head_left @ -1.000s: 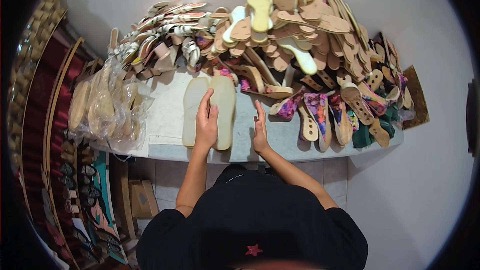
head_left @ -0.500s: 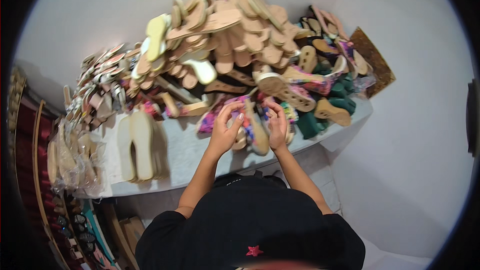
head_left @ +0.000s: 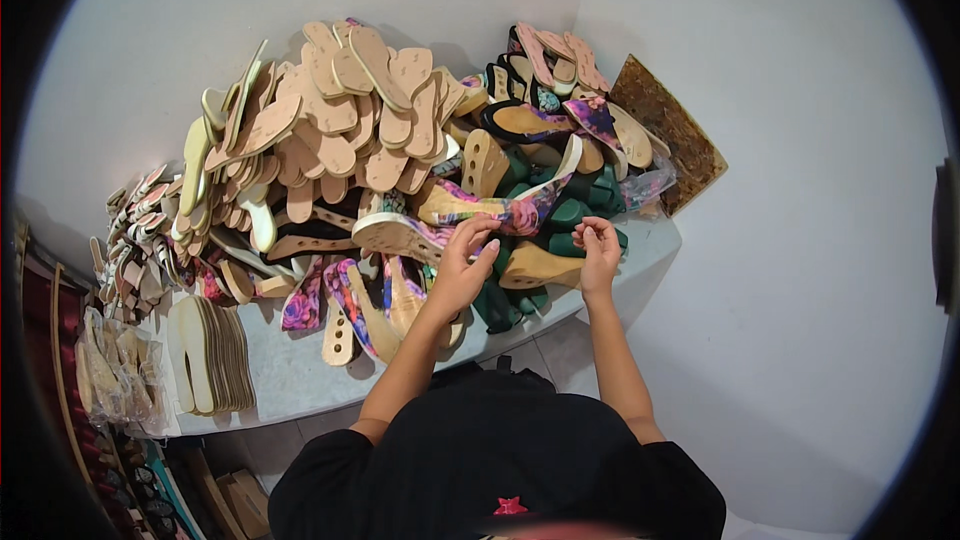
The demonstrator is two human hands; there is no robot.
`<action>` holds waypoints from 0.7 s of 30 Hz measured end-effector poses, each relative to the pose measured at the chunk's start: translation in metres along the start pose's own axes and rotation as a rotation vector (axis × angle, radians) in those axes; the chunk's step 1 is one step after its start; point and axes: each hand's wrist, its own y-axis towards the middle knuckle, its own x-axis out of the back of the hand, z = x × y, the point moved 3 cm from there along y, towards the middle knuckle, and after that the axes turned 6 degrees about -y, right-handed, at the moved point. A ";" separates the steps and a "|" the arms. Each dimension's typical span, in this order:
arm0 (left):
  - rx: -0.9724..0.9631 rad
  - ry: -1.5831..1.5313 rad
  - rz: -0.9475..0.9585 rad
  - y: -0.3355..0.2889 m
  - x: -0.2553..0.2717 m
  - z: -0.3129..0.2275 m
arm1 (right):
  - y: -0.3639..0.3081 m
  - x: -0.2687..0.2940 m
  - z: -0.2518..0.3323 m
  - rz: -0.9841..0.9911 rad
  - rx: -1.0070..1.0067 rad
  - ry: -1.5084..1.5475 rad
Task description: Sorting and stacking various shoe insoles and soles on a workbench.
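My left hand [head_left: 463, 268] is open over the pile, fingers spread and bent, beside a platform sandal sole [head_left: 395, 237] and a floral-strapped sandal [head_left: 515, 212]. Nothing shows in its grasp. To its right, my right hand [head_left: 599, 254] hovers with loosely bent fingers next to green shoe lasts [head_left: 572, 213]; I see nothing held in it. Between the hands lies a tan wedge sole [head_left: 540, 266]. Left of my left wrist, floral sandals [head_left: 362, 312] and a wedge with round holes [head_left: 340, 338] rest near the table's front edge.
Pinkish-beige insoles [head_left: 330, 110] are heaped high at the back of the table [head_left: 300, 370]. A row of pale soles [head_left: 212, 355] stands at the left, beside plastic-bagged soles [head_left: 120, 370]. A brown board [head_left: 675, 135] leans by the right wall. Shelves with shoes stand at lower left.
The view has turned to the right, so the pile appears further left. My hands are over the pile's right part and wider apart; the right hand has moved over by the green lasts.
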 end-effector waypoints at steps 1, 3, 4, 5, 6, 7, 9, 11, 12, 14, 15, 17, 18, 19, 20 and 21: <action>-0.005 0.005 0.009 0.007 -0.003 0.000 | 0.010 0.002 -0.003 -0.003 0.001 0.007; 0.088 -0.051 -0.007 0.017 -0.007 0.006 | 0.027 0.000 -0.009 0.051 0.007 0.030; 0.079 -0.067 -0.014 0.024 -0.006 0.010 | 0.035 -0.003 -0.010 0.059 0.019 0.013; 0.069 -0.083 -0.020 0.032 -0.005 0.013 | 0.043 -0.004 -0.010 0.054 0.021 0.024; 0.046 -0.088 -0.011 0.042 -0.007 0.014 | 0.053 -0.006 -0.010 0.066 0.016 0.012; 0.043 -0.081 -0.003 0.053 -0.005 0.015 | 0.062 -0.007 -0.011 0.077 0.013 -0.001; 0.048 -0.060 0.023 0.076 -0.006 0.016 | 0.081 -0.005 -0.012 0.080 0.039 0.002; -0.026 0.027 0.033 0.106 -0.007 0.017 | 0.107 0.002 -0.013 0.058 0.078 -0.015; -0.025 0.161 0.086 0.123 -0.005 0.022 | 0.121 0.007 -0.014 0.038 0.096 -0.040; 0.074 0.279 0.165 0.153 -0.014 0.011 | 0.154 0.018 -0.010 0.000 0.148 -0.071; 0.122 0.349 0.174 0.165 -0.020 0.000 | 0.174 0.025 -0.011 -0.013 0.165 -0.078; -0.106 0.392 0.143 0.195 -0.026 -0.008 | 0.215 0.029 -0.004 -0.028 0.174 -0.193; -0.042 0.343 0.134 0.211 -0.025 0.001 | 0.239 0.028 -0.009 -0.026 0.160 -0.244; -0.031 0.298 0.131 0.226 -0.029 0.006 | 0.263 0.030 -0.013 -0.030 0.147 -0.300; -0.013 0.366 0.166 0.242 -0.032 0.011 | 0.286 0.029 -0.018 -0.009 0.145 -0.348; 0.011 0.440 0.191 0.256 -0.031 0.018 | 0.307 0.023 -0.025 0.022 0.138 -0.390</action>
